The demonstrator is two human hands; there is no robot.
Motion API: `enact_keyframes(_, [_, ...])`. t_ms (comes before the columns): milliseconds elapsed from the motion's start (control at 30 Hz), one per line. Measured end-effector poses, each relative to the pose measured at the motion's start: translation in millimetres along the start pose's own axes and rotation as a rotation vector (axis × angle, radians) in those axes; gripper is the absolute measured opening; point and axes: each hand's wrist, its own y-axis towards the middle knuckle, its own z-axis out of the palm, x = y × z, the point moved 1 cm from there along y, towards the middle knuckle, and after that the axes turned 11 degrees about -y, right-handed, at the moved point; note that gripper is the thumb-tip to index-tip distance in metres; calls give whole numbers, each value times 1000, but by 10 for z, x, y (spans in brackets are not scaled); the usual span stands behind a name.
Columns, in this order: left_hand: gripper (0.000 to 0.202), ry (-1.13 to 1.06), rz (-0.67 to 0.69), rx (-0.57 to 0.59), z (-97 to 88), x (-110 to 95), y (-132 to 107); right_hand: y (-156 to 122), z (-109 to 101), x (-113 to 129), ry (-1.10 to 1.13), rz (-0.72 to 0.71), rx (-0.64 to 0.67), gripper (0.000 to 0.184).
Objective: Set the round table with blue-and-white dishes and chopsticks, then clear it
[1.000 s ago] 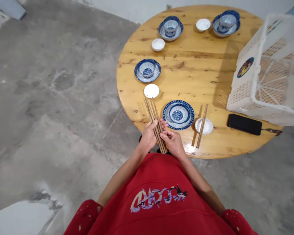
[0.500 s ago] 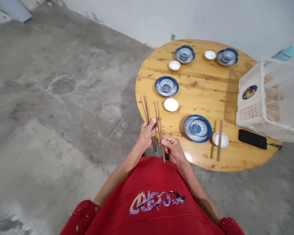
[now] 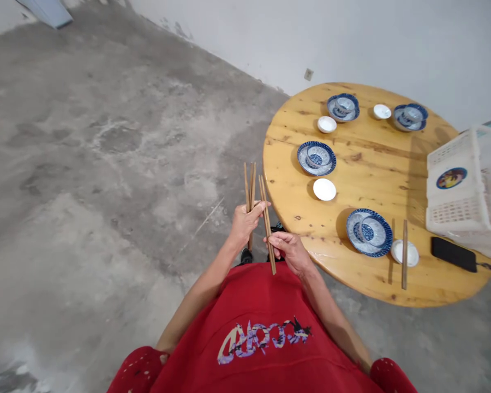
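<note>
Chopsticks are pinched between the thumb and curled fingers of our left hand, their upper ends fanned slightly apart; we cannot count them with certainty. A second pair of chopsticks is pinched near its lower end between the thumb and fingers of our right hand. Both groups are held aloft in front of our red garment, with the concrete floor behind the left one; the upper ends of the second pair appear against the left edge of the round wooden bench. We note that the left thumb lies just beside this pair, though whether it touches we cannot tell. Nearest our hands on the bench, a patterned blue-and-white plate bears a bowl; just to its right, a third pair of chopsticks lies across a small white dish. Farther right we see a black phone and a white plastic crate with an oval sticker. Along the left side, another plate carries a bowl of its own, with a white saucer near it. At the far side are two similar settings, each with a little white vessel nearby.
</note>
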Motion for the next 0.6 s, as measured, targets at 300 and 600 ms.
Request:
enact_keyframes(300, [37,4,-37,-50,-159,-95,327,386,106,100,-9,32,25,35])
enact_keyframes(600, [31,116,-67,-15,15,-264,1195,1114,-104,253,-85,-40,-89,39])
